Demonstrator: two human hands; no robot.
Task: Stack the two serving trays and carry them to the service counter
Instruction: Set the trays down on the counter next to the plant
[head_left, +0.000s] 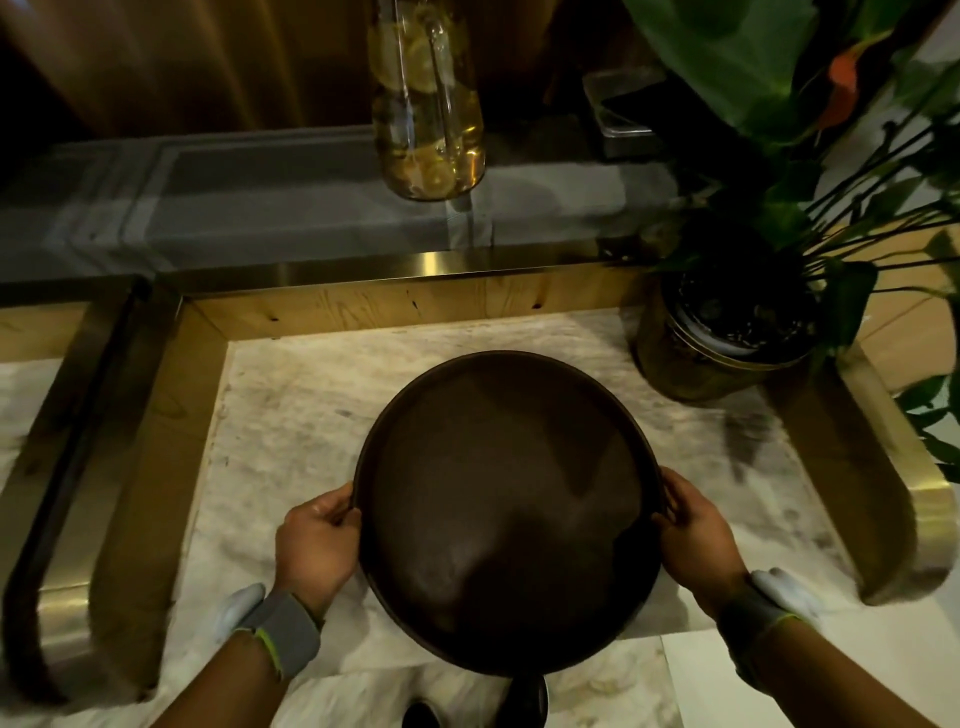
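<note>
A round dark brown serving tray (509, 509) fills the middle of the head view, over a marble counter top (291, 415). Only one tray surface shows; whether a second tray sits under it I cannot tell. My left hand (319, 540) grips the tray's left rim, fingers curled over the edge. On the opposite side, my right hand (698, 535) grips the right rim the same way. Both wrists wear grey bands. The tray's near edge hangs past the counter's front edge, above the floor.
A potted plant in a gold pot (717, 343) stands at the counter's back right, its leaves spreading overhead. A glass carafe with lemon slices (428, 104) stands on a raised glass shelf (260, 208) behind. Wood and brass edging (156, 441) frames the marble. A dark shoe (524, 699) shows below.
</note>
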